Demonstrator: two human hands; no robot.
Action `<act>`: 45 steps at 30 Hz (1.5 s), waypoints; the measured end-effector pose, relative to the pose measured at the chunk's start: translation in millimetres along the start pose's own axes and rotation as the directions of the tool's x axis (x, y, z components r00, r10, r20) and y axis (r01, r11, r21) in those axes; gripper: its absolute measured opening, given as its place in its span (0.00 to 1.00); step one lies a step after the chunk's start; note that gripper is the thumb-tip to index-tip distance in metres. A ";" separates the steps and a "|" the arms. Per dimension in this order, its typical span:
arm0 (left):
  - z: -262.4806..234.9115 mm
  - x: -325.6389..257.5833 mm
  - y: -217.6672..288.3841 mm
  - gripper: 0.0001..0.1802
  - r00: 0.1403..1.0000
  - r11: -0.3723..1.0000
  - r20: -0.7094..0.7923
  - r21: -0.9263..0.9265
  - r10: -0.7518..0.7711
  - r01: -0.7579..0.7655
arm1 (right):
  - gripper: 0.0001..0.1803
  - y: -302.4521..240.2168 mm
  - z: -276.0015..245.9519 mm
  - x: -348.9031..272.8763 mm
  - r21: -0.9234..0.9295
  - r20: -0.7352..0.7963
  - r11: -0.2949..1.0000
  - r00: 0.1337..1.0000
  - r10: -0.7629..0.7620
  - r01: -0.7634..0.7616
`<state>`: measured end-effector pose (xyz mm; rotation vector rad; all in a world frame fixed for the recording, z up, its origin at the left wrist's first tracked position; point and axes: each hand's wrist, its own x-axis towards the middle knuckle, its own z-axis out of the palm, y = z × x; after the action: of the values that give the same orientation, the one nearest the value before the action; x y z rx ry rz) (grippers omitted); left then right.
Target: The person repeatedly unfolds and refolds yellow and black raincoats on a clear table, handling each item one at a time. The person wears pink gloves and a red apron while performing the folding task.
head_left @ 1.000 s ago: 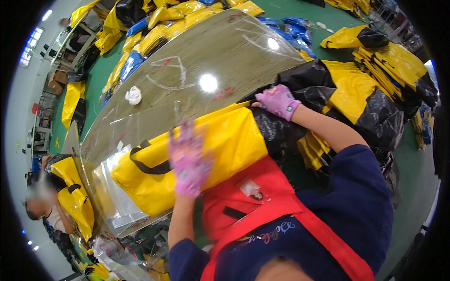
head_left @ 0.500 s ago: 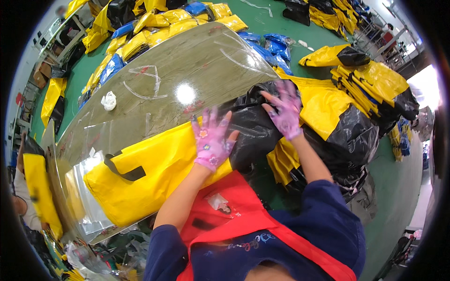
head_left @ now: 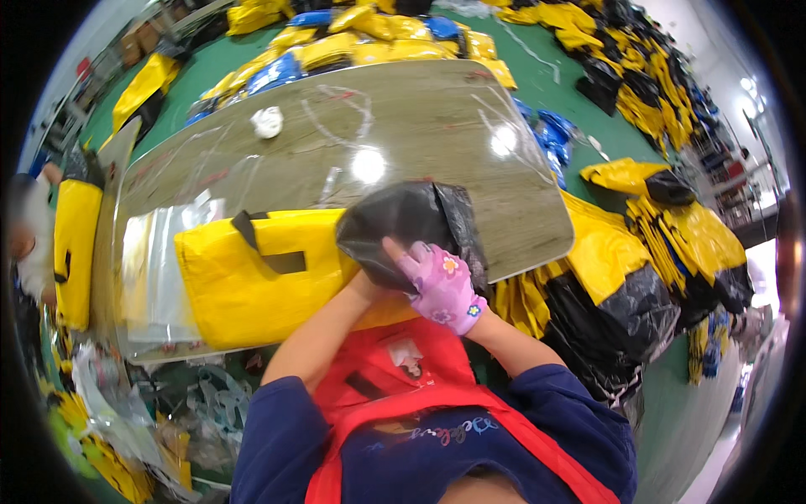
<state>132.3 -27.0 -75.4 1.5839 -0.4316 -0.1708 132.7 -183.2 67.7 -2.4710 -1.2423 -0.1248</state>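
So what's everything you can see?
Table: 1, wood-brown, centre
Bag: 1, yellow with black section, on table
Sleeves: several, clear, table's left
Crumpled wad: 1, white, table's far left
Wrapped bundles: many, yellow and blue, beyond table
Other bags: many, yellow and black, mostly right
Boxes: few, brown, far upper left
Loose plastic: heap, mostly clear, lower left
Other person: 1, white top, left edge
Apron: 1, red, lower middle
Right grip: 1, pink flowered glove, on black section
Left grip: 1, colour unseen, hidden by black section
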 end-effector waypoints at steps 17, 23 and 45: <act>-176.0 -276.6 126.4 0.35 0.306 0.729 -0.665 -0.653 -0.682 0.206 | 0.29 -54.9 69.8 56.3 0.024 0.132 0.988 0.981 0.145 -0.149; -172.0 -252.3 176.8 0.32 0.442 0.851 -0.728 -0.456 -0.524 0.258 | 0.33 -84.4 114.2 66.4 -0.163 0.222 0.986 0.975 0.020 0.017; -45.1 76.7 126.7 0.35 0.950 0.061 0.076 0.996 -0.302 -0.061 | 0.38 42.4 16.1 -17.4 -0.107 -0.175 0.994 0.984 0.017 -0.037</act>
<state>197.8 -14.6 64.4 3.1058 -0.7041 -0.2389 154.2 -213.5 36.5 -2.5059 -1.1558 -0.4033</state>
